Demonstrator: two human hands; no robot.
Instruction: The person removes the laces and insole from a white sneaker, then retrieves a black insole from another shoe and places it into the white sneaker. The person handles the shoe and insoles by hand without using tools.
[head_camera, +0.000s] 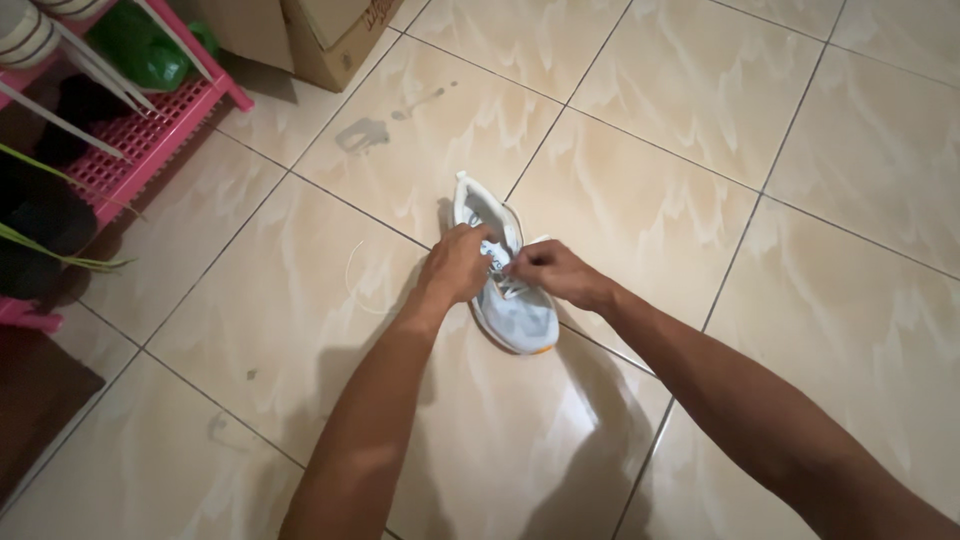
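both hands, left hand (455, 265) and right hand (550, 272), pinch the sneaker (510, 300) laces.

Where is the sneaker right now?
In the head view, the white sneaker lies mid-frame on the tiled floor, under the left hand and right hand, which pinch its laces.

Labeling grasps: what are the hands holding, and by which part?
Both the left hand and right hand pinch the laces of the white sneaker over its tongue; the shoe body rests on the floor.
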